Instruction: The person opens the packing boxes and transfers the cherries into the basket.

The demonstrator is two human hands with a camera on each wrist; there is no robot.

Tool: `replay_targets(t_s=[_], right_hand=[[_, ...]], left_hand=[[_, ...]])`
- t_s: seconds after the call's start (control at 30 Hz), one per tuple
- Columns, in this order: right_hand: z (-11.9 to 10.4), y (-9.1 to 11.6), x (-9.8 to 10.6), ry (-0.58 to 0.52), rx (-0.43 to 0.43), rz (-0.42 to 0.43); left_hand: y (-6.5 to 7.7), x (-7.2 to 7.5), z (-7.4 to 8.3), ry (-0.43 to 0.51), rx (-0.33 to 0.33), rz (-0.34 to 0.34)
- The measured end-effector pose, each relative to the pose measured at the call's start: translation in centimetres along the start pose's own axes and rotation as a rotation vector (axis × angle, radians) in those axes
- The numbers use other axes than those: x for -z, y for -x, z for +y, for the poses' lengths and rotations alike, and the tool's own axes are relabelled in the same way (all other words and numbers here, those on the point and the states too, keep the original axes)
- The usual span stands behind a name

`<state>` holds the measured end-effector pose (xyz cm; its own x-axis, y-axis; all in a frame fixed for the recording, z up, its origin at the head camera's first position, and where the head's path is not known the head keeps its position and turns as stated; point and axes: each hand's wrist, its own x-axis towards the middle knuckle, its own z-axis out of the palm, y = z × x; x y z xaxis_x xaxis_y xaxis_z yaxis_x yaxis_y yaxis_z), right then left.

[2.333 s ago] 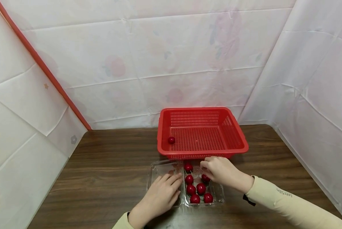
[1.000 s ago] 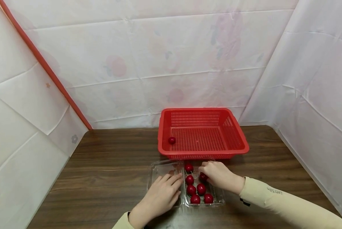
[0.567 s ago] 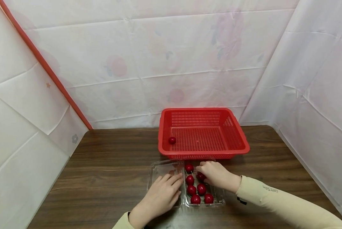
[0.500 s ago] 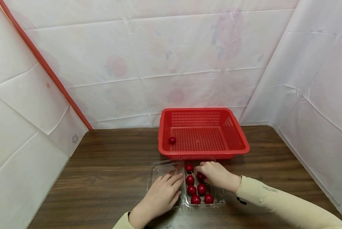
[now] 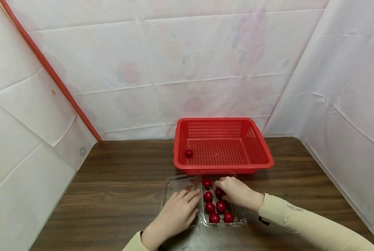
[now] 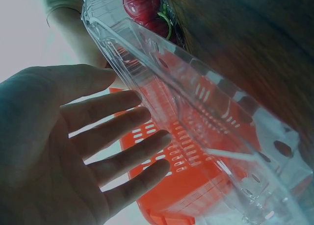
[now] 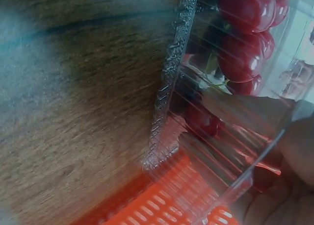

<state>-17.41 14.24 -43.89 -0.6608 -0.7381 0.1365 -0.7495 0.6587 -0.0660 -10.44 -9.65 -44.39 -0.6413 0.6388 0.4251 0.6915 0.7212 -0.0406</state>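
Note:
A clear plastic clamshell box [image 5: 240, 220] lies unfolded on the table, its tray on the right holding several glossy dark-red cherries [image 5: 220, 207]. My right hand [image 5: 238, 192] reaches into the tray's far right part and pinches one cherry [image 7: 201, 121] between thumb and fingers, seen through the clear wall in the right wrist view. My left hand [image 5: 177, 212] rests over the box's lid [image 5: 174, 184], fingertips at the hinge side. The left wrist view has its fingers [image 6: 130, 149] spread and fairly straight, with nothing held. Green stems show beside some cherries.
A red perforated basket [image 5: 223, 167] stands just behind the box, with a single cherry [image 5: 188, 153] at its left side. The dark wooden table [image 5: 118, 184] extends to both sides. Pale printed sheets [image 5: 137, 69] hang around the back and sides.
My right hand has shifted left and slightly toward me within the tray, bringing its cherry left too. Over the last half second it is nearly still. The left hand stays in place.

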Motion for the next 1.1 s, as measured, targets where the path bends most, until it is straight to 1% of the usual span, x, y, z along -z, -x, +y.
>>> replay_targets(t_s=[0.23, 0.47, 0.63, 0.9, 1.1], right_hand=[[0.0, 0.0, 0.1, -0.007, 0.002, -0.010], [-0.3, 0.1, 0.5, 0.003, 0.002, -0.008], [-0.7, 0.2, 1.4, 0.011, -0.009, 0.000], [-1.2, 0.5, 3.0, 0.016, 0.005, 0.067], [-1.6, 0.8, 4.3, 0.013, -0.009, 0.068]], left_hand=[[0.0, 0.0, 0.0, 0.003, 0.005, -0.025], [-0.1, 0.0, 0.0, -0.005, 0.002, -0.019], [-0.1, 0.0, -0.1, -0.008, 0.000, -0.016], [-0.1, 0.0, 0.0, -0.002, 0.003, -0.027], [-0.1, 0.0, 0.0, -0.003, 0.002, -0.027]])
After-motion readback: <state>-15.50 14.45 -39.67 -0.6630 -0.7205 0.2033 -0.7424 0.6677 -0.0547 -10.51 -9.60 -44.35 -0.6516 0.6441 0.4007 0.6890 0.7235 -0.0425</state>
